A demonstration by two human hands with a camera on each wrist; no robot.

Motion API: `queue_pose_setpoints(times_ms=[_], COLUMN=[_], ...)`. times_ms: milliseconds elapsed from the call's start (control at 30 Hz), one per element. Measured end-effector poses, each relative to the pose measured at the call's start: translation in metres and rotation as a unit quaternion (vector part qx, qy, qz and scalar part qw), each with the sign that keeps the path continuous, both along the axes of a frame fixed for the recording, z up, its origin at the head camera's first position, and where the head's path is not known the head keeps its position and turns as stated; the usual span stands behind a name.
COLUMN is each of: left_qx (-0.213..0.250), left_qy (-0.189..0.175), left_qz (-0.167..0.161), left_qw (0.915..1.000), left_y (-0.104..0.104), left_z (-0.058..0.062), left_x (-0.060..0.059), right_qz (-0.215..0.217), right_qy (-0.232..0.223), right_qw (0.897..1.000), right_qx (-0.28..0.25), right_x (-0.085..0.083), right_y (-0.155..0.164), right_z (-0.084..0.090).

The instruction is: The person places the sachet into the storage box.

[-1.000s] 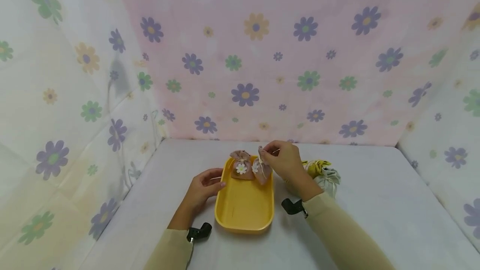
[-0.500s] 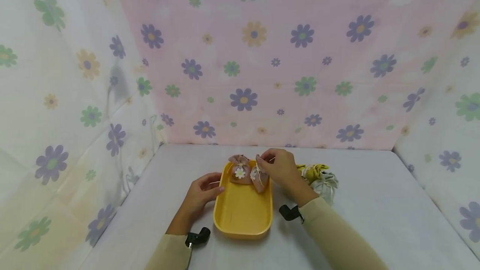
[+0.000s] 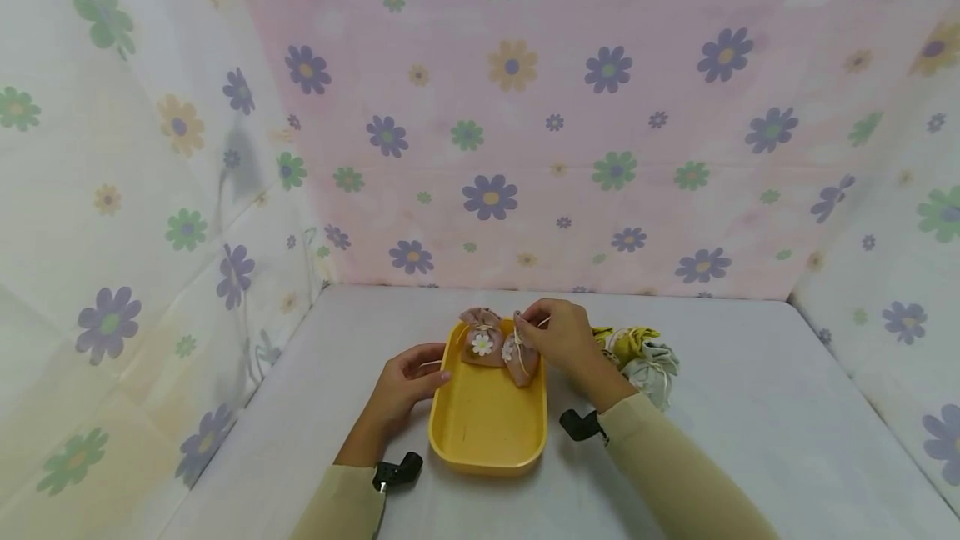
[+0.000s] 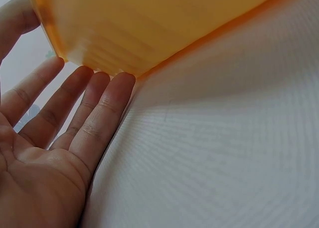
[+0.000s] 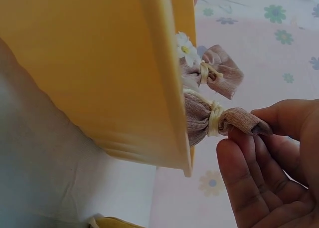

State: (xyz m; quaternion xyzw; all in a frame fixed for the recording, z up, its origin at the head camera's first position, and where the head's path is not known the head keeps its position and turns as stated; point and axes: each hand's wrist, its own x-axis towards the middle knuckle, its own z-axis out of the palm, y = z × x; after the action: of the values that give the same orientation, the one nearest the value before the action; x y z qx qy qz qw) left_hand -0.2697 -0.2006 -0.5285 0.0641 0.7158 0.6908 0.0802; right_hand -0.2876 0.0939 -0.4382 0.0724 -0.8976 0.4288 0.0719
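A yellow tray (image 3: 487, 432) stands on the table in the head view. My left hand (image 3: 408, 382) holds its left side, thumb at the rim; in the left wrist view the fingertips (image 4: 122, 83) touch the outer wall. At the far right corner of the tray, my right hand (image 3: 558, 336) pinches the gathered top of a dusty-pink drawstring pouch (image 3: 521, 365). The right wrist view shows the cream cord round this pouch's neck (image 5: 215, 119); its lower part is hidden behind the tray wall. Beside it inside the tray sits a second pink pouch (image 3: 482, 352) with a white daisy.
Right of the tray, partly behind my right forearm, lie a mustard-yellow pouch (image 3: 636, 342) and a pale grey-green pouch (image 3: 654, 377). A white cloth covers the table (image 3: 750, 407). Flower-print curtains (image 3: 555, 90) enclose the back and sides.
The pink pouch in my right hand has lowered slightly into the tray's far right corner. The left hand keeps its hold, and the head view has shifted a little.
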Motion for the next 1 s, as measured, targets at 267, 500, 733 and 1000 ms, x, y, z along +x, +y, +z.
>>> queue_pose_setpoints(times_ms=[267, 500, 733, 1000], left_qx=[0.003, 0.0, 0.0, 0.007], left_qy=[-0.002, 0.009, 0.002, -0.006], left_qz=[0.0, -0.002, 0.002, 0.003], left_qw=[1.0, 1.0, 1.0, 1.0], left_y=[-0.001, 0.0, 0.002, 0.001], left_z=[0.0, -0.001, 0.002, 0.005], left_x=[0.0, 0.0, 0.001, 0.001], right_qz=[0.008, 0.02, 0.019, 0.005], right_qy=[0.007, 0.035, 0.061, 0.09], right_qw=[1.0, 0.999, 0.998, 0.996], right_qx=[0.005, 0.005, 0.019, 0.016], right_x=[0.002, 0.006, 0.017, 0.031], right_y=[0.0, 0.013, 0.034, 0.051], right_z=[0.004, 0.012, 0.022, 0.024])
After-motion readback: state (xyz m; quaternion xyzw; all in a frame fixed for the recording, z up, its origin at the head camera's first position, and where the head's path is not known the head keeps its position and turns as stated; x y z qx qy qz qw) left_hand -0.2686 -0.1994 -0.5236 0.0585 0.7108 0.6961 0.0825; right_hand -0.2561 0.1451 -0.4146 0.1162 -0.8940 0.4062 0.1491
